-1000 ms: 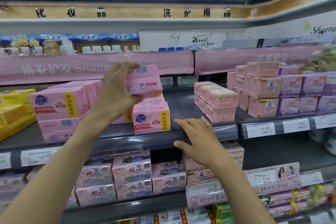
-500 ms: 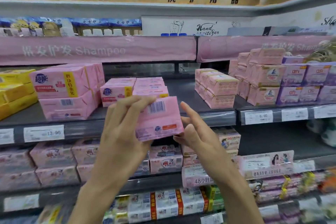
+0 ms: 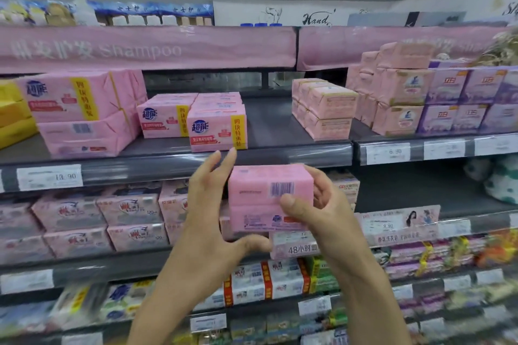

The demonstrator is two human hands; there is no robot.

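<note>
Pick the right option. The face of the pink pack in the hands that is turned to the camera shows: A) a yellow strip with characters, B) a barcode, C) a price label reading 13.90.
B: the pink pack, gripped by the right hand with the left hand at its other side, shows a black barcode near its top right.

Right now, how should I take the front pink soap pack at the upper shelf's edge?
Take the front soap pack by its two end faces, coming straight from the front. It stands forward of its neighbour, with bare shelf on its right, so both ends look reachable. The right hand grips the barcode pack.
</note>
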